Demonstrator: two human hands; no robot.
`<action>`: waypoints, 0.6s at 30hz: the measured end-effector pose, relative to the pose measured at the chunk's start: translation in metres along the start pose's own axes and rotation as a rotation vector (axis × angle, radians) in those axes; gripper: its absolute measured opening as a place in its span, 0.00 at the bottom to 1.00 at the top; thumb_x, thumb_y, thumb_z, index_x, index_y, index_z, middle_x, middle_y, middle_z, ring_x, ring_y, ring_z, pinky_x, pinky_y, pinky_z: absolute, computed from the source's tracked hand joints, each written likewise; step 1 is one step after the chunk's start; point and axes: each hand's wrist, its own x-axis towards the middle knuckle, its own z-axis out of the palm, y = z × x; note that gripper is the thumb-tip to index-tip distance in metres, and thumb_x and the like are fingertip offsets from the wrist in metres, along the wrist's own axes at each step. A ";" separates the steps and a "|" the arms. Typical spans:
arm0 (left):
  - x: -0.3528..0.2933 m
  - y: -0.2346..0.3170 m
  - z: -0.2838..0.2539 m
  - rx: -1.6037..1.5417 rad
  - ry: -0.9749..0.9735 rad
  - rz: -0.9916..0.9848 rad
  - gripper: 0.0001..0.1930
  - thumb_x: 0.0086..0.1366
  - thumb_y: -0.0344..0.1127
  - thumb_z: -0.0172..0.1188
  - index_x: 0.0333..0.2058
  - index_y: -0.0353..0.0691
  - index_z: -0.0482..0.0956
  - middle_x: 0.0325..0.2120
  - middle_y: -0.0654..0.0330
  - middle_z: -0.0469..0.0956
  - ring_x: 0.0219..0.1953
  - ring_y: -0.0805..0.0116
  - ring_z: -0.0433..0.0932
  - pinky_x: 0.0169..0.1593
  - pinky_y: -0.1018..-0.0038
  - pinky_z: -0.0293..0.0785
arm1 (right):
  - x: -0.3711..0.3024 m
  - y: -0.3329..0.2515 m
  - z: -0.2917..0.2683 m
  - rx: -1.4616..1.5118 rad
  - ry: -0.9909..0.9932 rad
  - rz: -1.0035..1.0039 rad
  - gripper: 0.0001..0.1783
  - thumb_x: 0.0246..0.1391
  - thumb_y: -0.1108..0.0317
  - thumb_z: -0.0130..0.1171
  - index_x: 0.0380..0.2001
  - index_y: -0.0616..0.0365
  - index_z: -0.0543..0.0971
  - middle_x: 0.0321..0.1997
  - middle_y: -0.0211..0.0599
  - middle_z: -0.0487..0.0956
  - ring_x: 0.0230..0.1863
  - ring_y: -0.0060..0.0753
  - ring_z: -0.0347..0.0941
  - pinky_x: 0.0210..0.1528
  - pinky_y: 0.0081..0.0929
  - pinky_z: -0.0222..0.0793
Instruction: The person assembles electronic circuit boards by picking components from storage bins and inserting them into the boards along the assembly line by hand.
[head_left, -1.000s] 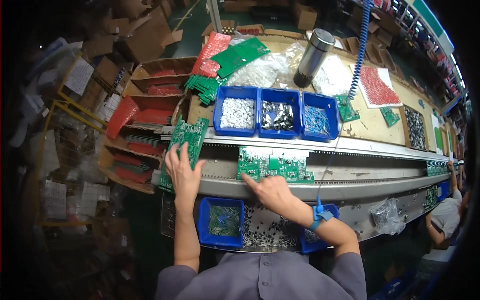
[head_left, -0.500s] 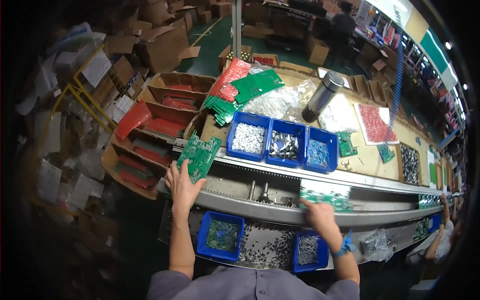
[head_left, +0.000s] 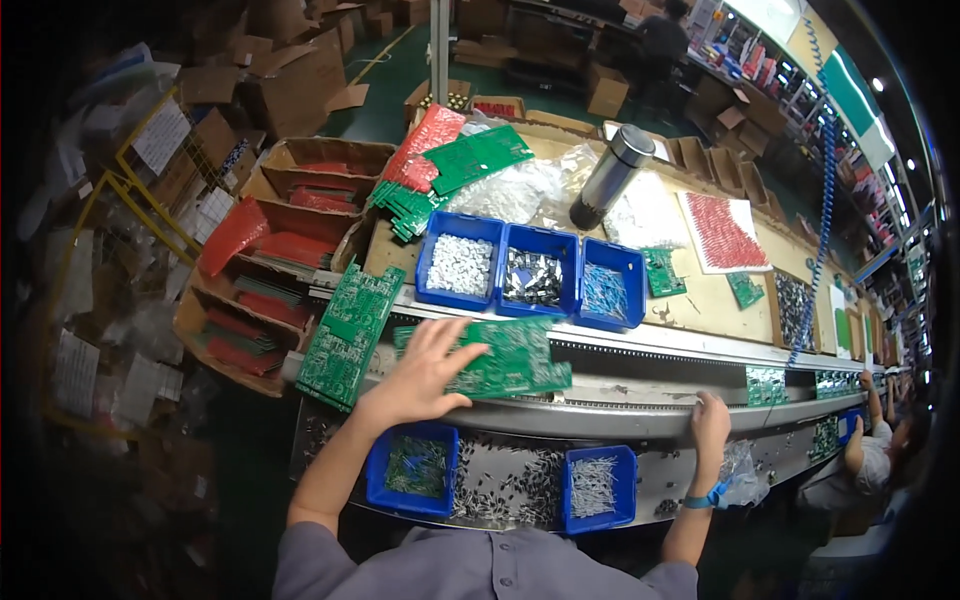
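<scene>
My left hand (head_left: 425, 372) reaches over a green circuit board (head_left: 520, 357) lying across the conveyor rails, with fingers spread and thumb apart on its left part. To the left, a second green circuit board (head_left: 345, 335) rests slantwise over the end of the rails. My right hand (head_left: 711, 425), wearing a blue wristband (head_left: 712, 495), is at the near rail (head_left: 640, 420) with curled fingers; whatever they may hold is hidden. Further right between the rails sits another circuit board (head_left: 766, 387).
Blue bins of white parts (head_left: 460, 265), dark-and-silver parts (head_left: 533, 277) and blue parts (head_left: 604, 292) line the far rail. Nearer me are bins of green-wired parts (head_left: 415, 467) and pins (head_left: 598, 487). A flask (head_left: 612, 178) stands behind; a co-worker (head_left: 870, 460) sits right.
My left hand has shifted right and now lies over a board on the rails. The board by my right hand has moved further right, and that hand has also gone right. The view has shifted.
</scene>
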 end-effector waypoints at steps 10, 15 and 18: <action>0.046 -0.011 0.053 -0.024 -0.278 0.106 0.36 0.47 0.42 0.69 0.56 0.43 0.67 0.62 0.46 0.53 0.64 0.48 0.50 0.66 0.52 0.44 | -0.008 -0.002 0.015 -0.002 0.101 -0.073 0.07 0.45 0.73 0.57 0.31 0.55 0.80 0.27 0.44 0.74 0.34 0.49 0.72 0.37 0.41 0.69; 0.039 -0.010 0.062 0.052 -0.219 0.107 0.28 0.50 0.41 0.67 0.51 0.44 0.72 0.61 0.49 0.56 0.62 0.47 0.53 0.64 0.54 0.50 | -0.005 -0.014 0.008 -0.032 0.084 -0.094 0.07 0.45 0.73 0.57 0.31 0.56 0.80 0.27 0.45 0.75 0.33 0.49 0.72 0.37 0.40 0.69; 0.039 -0.017 0.067 -0.054 -0.079 0.126 0.23 0.51 0.38 0.65 0.47 0.43 0.75 0.57 0.50 0.62 0.59 0.47 0.58 0.60 0.56 0.57 | 0.002 -0.033 0.002 0.016 0.056 -0.111 0.08 0.45 0.74 0.57 0.31 0.56 0.80 0.27 0.44 0.75 0.33 0.49 0.72 0.36 0.41 0.69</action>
